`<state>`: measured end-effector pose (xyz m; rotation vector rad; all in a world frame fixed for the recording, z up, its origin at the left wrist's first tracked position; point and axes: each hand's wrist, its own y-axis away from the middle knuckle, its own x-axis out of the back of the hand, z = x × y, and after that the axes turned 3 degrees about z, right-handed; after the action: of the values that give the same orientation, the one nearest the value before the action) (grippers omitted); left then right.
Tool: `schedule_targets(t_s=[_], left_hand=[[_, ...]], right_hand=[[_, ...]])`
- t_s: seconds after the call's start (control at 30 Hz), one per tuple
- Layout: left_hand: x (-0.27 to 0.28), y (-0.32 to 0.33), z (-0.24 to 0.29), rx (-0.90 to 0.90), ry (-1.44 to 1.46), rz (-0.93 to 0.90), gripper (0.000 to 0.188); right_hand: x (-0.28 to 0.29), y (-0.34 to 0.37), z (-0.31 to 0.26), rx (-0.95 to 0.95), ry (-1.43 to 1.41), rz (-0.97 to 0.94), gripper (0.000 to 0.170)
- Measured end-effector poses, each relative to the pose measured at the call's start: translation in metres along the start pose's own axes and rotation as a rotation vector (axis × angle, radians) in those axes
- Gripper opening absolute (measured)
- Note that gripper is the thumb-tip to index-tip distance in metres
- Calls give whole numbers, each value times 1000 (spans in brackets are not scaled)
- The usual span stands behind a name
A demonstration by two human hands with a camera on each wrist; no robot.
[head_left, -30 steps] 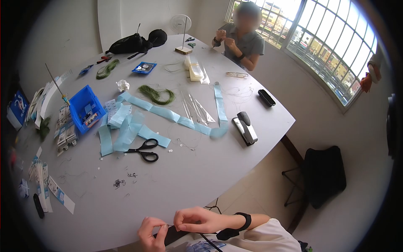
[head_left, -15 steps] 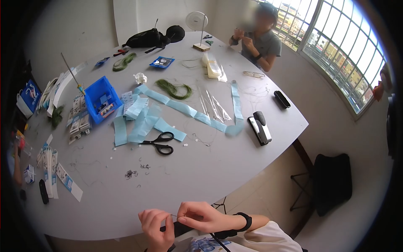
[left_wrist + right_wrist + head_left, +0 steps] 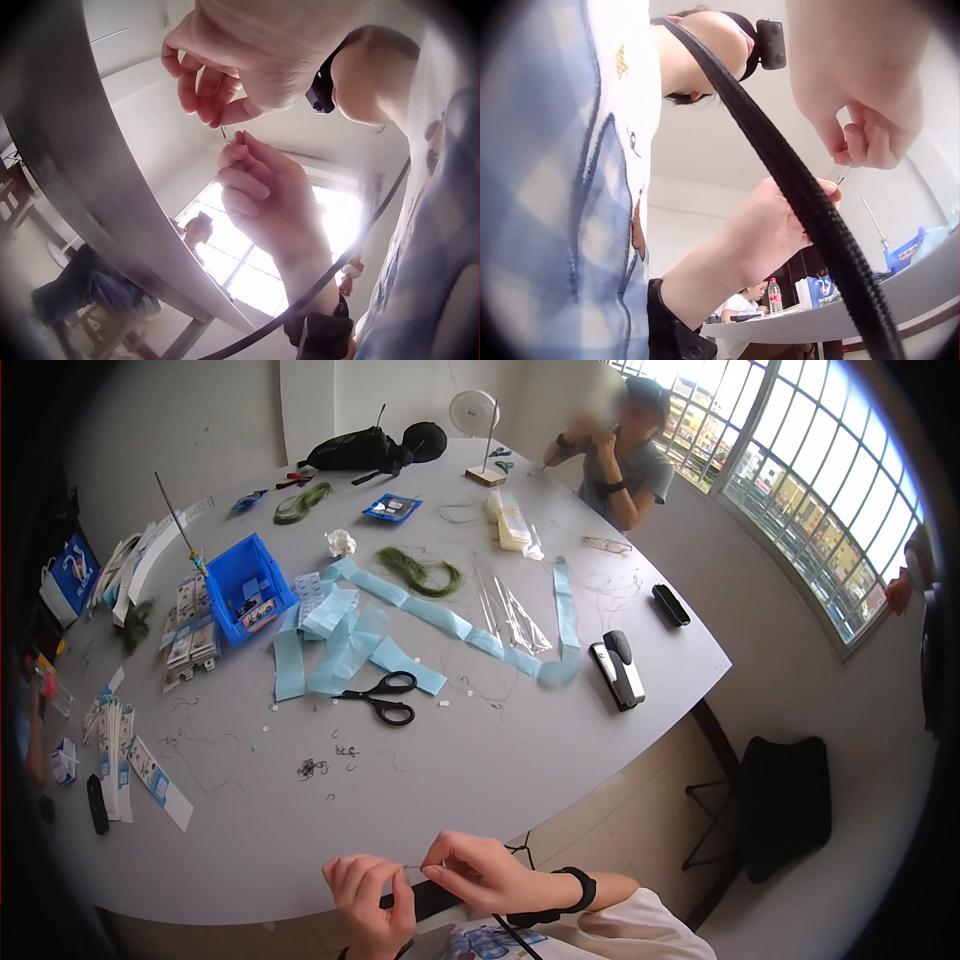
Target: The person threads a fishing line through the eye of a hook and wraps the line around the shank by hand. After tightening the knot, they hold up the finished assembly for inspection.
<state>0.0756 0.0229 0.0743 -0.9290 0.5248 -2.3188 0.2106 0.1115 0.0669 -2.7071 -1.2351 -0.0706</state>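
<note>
Close to the table's near edge, the left hand [image 3: 372,902] pinches a small metal hook [image 3: 840,180] between thumb and forefinger. The right hand [image 3: 486,874], just beside it, has thumb and forefinger pinched together at the hook's other side, on what looks like a very fine line. A short gap separates the fingertips of both hands. The left wrist view has the left hand [image 3: 251,60] above and the right hand [image 3: 274,202] below, with a tiny dark piece between them. Several loose dark hooks [image 3: 312,768] lie on the table.
Black scissors [image 3: 392,710], crumpled blue strips [image 3: 345,650], a blue bin [image 3: 248,622] and green line bundles [image 3: 420,575] lie beyond the hands. A stapler [image 3: 618,672] stands near the right edge [image 3: 690,695]. Printed cards [image 3: 120,760] are at left. Another person [image 3: 630,470] sits across.
The head view has shifted, moving the table items rightward overall. Both hands stay close together, with the left raised slightly from a second ago. The person across has lifted their hands.
</note>
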Motion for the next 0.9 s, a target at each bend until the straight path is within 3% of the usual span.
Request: schedule_targets(t_s=[0.73, 0.9], left_hand=[[1, 1, -5, -7, -61, -33, 4], [-6, 6, -11, -44, -55, 21, 6]], right_hand=[[0, 0, 2, 0, 16, -107, 5], [0, 0, 5, -1, -14, -60, 6]])
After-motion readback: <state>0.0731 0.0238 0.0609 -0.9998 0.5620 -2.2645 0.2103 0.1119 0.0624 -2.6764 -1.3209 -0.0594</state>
